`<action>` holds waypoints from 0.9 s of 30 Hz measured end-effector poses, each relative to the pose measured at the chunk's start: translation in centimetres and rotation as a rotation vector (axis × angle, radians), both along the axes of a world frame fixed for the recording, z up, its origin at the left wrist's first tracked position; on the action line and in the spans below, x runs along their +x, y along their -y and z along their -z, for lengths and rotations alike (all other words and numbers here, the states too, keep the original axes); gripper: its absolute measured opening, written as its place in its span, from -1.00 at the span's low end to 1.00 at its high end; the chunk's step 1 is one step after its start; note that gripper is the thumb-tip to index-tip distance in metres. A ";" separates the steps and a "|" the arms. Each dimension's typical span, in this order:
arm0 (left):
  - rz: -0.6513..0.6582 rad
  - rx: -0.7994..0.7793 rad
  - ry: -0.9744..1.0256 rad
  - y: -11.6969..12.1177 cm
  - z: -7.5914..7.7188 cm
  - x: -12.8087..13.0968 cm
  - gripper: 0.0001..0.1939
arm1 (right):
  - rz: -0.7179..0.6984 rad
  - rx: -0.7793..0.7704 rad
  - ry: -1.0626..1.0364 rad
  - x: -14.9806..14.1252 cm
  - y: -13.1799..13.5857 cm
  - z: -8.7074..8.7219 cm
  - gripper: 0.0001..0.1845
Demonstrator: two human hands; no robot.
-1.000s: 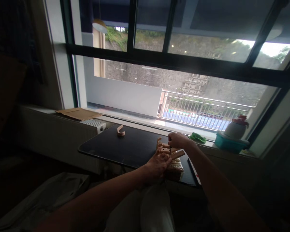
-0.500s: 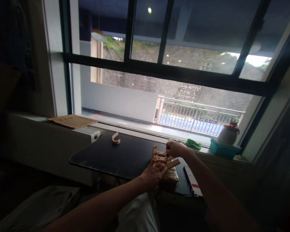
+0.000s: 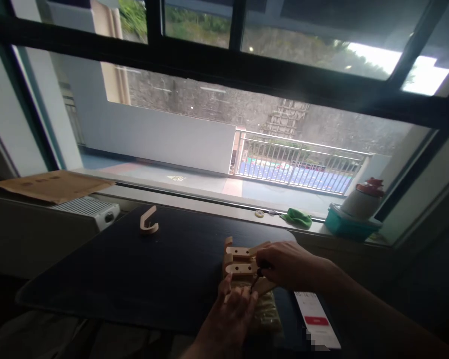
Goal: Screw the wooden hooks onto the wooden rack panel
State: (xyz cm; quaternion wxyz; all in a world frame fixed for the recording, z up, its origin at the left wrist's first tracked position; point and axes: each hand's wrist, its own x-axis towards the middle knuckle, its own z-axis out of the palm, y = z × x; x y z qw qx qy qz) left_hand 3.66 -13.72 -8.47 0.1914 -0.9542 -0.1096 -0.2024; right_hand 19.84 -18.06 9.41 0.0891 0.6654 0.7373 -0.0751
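Note:
My right hand (image 3: pixel 290 263) is closed round the dark handle of a thin-shafted screwdriver (image 3: pixel 259 276), which slants down towards my left fingertips. My left hand (image 3: pixel 232 311) has its fingers curled over a light wooden hook, gripping it against a plastic-wrapped block (image 3: pixel 267 316); much of that hook is covered by my hands. Just beyond lie two more wooden hooks on the block, a nearer hook (image 3: pixel 243 269) and a farther hook (image 3: pixel 241 252), each showing two dark holes. Apart from these, a J-shaped wooden hook (image 3: pixel 148 228) rests at the table's far left.
The dark table (image 3: pixel 108 274) stands against a window sill. A phone (image 3: pixel 316 316) with a lit screen lies beside the block, under my right forearm. Along the sill are a tape roll (image 3: pixel 259 213), a green cloth (image 3: pixel 297 218) and a teal box (image 3: pixel 347 227). A brown envelope (image 3: pixel 52 185) lies left.
The view has come closer and tipped downward. My right hand has gone from above the screwdriver to lower at its right side, with the shaft more slanted. My left hand stays on the hook.

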 end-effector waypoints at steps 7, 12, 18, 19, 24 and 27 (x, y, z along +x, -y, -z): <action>0.026 0.195 0.191 -0.8 0.7 0.5 -0.68 | -0.140 0.015 -0.070 0.9 -1.4 0.5 -0.85; 0.017 0.167 0.203 -0.6 0.4 0.5 -0.67 | -0.093 0.001 -0.049 1.2 -1.4 1.3 -0.80; 0.021 0.109 0.159 -0.5 0.2 0.3 -0.63 | -0.073 -0.031 -0.001 0.8 -1.5 0.7 -0.86; 0.022 0.099 0.140 -0.5 0.2 0.2 -0.62 | -0.091 -0.034 0.002 0.6 -1.6 0.5 -0.87; 0.020 0.034 0.085 -0.3 0.3 0.1 -0.58 | -0.159 -0.039 0.000 0.1 -1.6 0.2 -0.85; 0.008 0.014 0.079 -0.2 0.1 0.1 -0.57 | -0.150 -0.018 0.012 0.1 -1.5 0.1 -0.82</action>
